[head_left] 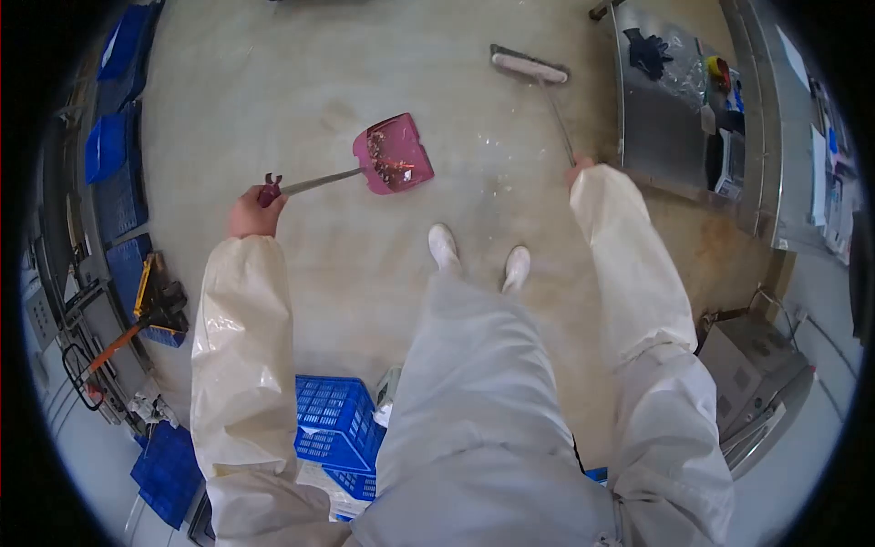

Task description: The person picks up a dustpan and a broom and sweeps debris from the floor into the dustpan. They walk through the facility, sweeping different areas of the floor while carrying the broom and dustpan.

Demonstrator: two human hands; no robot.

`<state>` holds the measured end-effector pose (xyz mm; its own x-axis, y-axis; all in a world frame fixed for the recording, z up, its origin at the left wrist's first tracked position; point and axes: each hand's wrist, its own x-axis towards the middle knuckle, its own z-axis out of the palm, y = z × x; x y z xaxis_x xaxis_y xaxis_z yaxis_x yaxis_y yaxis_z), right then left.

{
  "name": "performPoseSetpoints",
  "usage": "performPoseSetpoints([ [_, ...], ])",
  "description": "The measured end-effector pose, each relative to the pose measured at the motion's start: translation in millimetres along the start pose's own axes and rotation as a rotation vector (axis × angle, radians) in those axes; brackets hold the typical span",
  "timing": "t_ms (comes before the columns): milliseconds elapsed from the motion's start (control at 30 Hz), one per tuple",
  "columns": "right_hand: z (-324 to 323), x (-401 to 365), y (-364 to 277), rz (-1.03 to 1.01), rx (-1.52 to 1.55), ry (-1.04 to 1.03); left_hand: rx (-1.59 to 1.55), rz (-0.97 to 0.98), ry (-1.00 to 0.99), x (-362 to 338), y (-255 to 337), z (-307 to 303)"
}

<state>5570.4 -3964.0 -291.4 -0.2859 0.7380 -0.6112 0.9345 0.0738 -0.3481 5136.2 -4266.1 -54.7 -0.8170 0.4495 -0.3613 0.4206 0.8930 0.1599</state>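
My left hand (256, 213) is closed around the handle end of a long-handled pink dustpan (415, 166). Small dark and pale debris (386, 164) lies inside the pan, which is over the floor ahead of my feet. At the right, my right hand (581, 170) grips the thin handle of a broom (530, 67). The broom's wide head is farther off, at the top of the view, well apart from the dustpan. White bits (493, 169) are scattered on the floor between the dustpan and my right hand.
A metal table (658, 128) at the right bears a dark glove (647, 53), clear plastic and tools. Blue crates (332, 410) stand behind my left side, with more blue bins (118, 173) along the left wall. A pallet jack (155, 305) is at left; a metal box (752, 360) at right.
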Motion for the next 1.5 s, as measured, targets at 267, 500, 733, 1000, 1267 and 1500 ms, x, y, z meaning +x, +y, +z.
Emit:
performPoseSetpoints([
  [267,20,-186,47,0.184,-0.210,-0.258,0.129,0.004,-0.040,-54,10,-1],
  [500,-7,-277,95,0.188,0.223,-0.283,0.182,0.010,-0.062,-83,19,14],
  [733,27,-223,73,0.390,0.452,-0.115,0.197,-0.046,-0.066,-98,28,23],
  [1000,82,-279,113,0.046,0.228,-0.095,0.141,0.000,-0.068,-84,17,22],
  [1267,13,-386,137,0.202,0.010,-0.347,0.074,-0.037,-0.107,-85,3,45],
  [1500,60,-407,227,0.133,-0.110,-0.367,0.123,-0.100,-0.088,-111,-8,51],
])
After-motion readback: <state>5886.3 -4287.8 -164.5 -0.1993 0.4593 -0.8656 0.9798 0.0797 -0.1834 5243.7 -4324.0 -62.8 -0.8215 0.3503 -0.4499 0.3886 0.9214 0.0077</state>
